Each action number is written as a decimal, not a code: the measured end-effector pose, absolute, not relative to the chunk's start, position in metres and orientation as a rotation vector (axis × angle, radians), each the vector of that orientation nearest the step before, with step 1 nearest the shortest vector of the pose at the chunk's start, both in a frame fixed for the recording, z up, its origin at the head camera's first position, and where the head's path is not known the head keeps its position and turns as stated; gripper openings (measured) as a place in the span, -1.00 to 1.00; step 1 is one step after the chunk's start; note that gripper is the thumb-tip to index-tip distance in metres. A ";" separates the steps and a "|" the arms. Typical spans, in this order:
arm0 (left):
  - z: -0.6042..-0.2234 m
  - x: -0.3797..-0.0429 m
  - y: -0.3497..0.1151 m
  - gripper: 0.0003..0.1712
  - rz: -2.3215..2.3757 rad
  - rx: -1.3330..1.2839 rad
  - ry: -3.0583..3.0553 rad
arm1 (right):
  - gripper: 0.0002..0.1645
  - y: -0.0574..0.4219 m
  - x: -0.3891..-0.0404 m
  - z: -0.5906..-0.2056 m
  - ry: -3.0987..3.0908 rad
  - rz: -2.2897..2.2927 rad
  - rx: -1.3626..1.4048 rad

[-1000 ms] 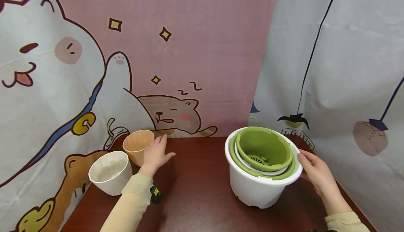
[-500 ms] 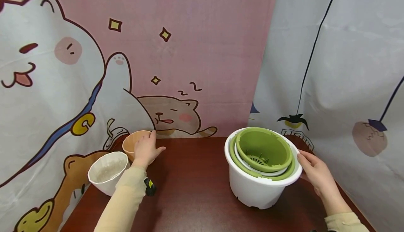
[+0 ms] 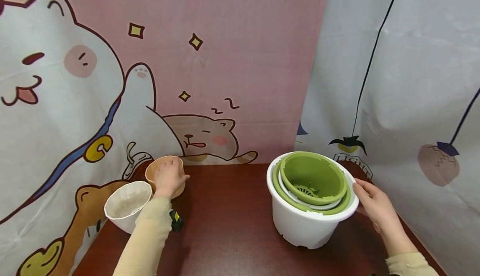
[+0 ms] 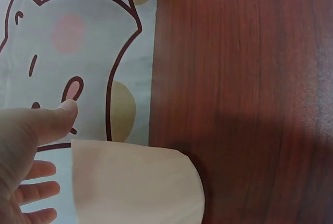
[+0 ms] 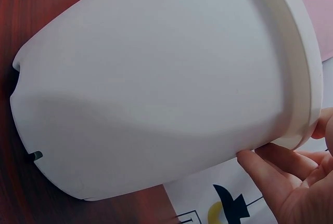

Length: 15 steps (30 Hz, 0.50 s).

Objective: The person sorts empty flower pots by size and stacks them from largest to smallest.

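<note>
My left hand point(image 3: 169, 179) is over the opening of a peach-coloured flower pot point(image 3: 179, 190). In the left wrist view its thumb and fingers are spread apart at the rim of the peach pot point(image 4: 140, 182), not closed round it. On the right, my right hand point(image 3: 378, 207) grips the rim of a large white flower pot point(image 3: 303, 226), thumb on the edge and fingertips under the lip of the white pot point(image 5: 166, 78). Nested inside are green and white pots, the innermost a green pot point(image 3: 322, 174) with a slotted bottom.
A smaller faceted white pot point(image 3: 123, 222) stands at the left, in front of the peach one, near my left forearm. All stand on a dark red-brown wooden table point(image 3: 232, 213). A cartoon-printed curtain point(image 3: 243, 59) hangs behind it and along its sides.
My left hand has moved left from beside the peach pot to over its opening. My right hand and the large white pot have stayed in place.
</note>
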<state>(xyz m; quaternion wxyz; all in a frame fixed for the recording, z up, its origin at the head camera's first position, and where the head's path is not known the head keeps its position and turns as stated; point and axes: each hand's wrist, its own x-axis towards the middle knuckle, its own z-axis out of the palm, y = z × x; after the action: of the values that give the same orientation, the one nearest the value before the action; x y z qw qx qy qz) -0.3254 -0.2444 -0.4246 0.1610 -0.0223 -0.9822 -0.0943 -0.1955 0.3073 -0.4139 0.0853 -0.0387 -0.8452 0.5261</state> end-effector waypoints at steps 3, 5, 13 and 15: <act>-0.426 -0.324 -0.246 -0.27 -0.271 -0.057 -2.798 | -0.23 0.308 -0.195 -0.414 -2.517 1.574 -0.111; -0.428 -0.323 -0.247 -0.30 -0.268 -0.049 -2.799 | -0.22 0.308 -0.195 -0.414 -2.517 1.576 -0.111; -0.437 -0.324 -0.250 -0.41 -0.221 -0.003 -2.809 | -0.20 0.308 -0.194 -0.414 -2.526 1.575 -0.122; -0.440 -0.325 -0.251 -0.46 -0.206 0.004 -2.810 | -0.20 0.307 -0.194 -0.413 -2.530 1.570 -0.124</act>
<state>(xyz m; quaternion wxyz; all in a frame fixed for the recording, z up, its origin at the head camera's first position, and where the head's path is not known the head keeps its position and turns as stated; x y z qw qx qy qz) -0.3246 -0.2510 -0.4399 0.1615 0.0015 -0.9842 -0.0723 -0.1942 0.3074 -0.4134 0.0807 -0.0416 -0.8461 0.5253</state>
